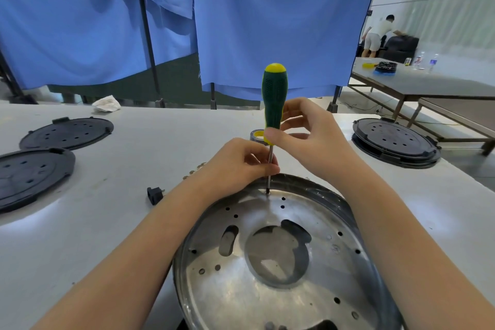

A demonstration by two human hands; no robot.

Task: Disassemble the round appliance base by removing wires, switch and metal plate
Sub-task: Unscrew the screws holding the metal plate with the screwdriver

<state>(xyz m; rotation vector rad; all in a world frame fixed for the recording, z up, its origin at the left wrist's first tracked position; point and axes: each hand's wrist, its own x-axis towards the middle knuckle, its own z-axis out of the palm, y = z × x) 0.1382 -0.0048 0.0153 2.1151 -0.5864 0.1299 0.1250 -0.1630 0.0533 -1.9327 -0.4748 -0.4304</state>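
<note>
Screwdriver (274,99) upright at metal plate (281,262) far edge, right hand (308,131) fingers gripping handle, left hand (241,163) fingers pinching shaft.

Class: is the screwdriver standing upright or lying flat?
Upright: screwdriver handle up, tip down on the metal plate, both hands holding it.

Green, dimple-textured, yellow-capped screwdriver (275,99) | silver metal plate (267,289) dotted with dark holes | black perforated discs (67,132) | pale grey table (150,147) | blue drapes (267,21) | white crumpled rag (106,103)
</note>
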